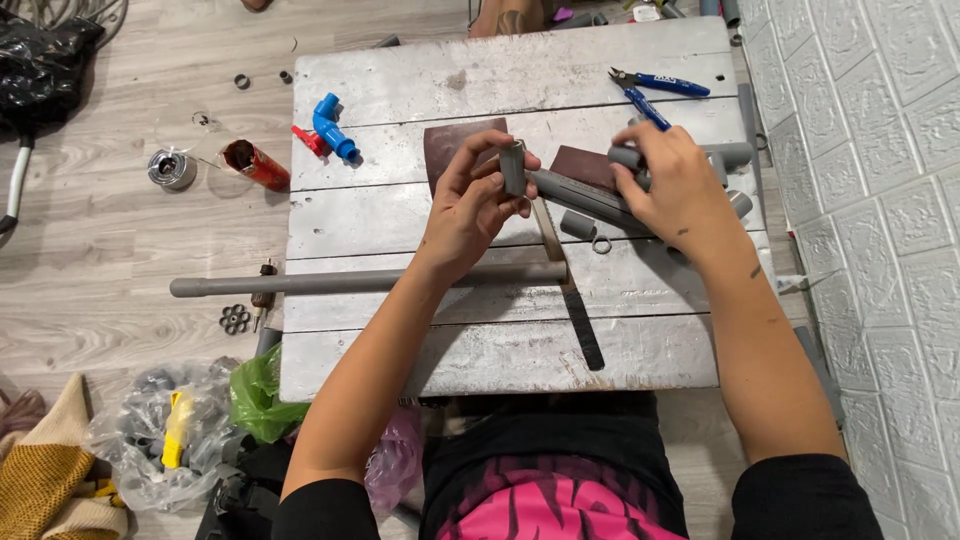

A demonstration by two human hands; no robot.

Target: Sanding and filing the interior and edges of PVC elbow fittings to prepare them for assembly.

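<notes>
1. A grey pipe (578, 196) lies across the upper middle of the bench (500, 350). Its long axis runs from upper left to lower right, spanning the gap between the two hands.
2. The left hand (470, 205) is at the pipe's left end. Its fingers are curled shut on a short grey fitting (513, 168), which stands upright at, or just touching, that end; whether it is seated on the pipe is not clear from this angle.
3. The right hand (675, 185) is closed over the pipe's right end, its fingers wrapped round another grey fitting (627, 157).
4. Both hands are about equally near the pipe, one at each end.
5. Close by are brown sandpaper sheets (450, 145) under the work, a longer grey pipe (360, 282) along the bench's lower half, and blue-handled pliers (655, 90) at the far edge.
</notes>
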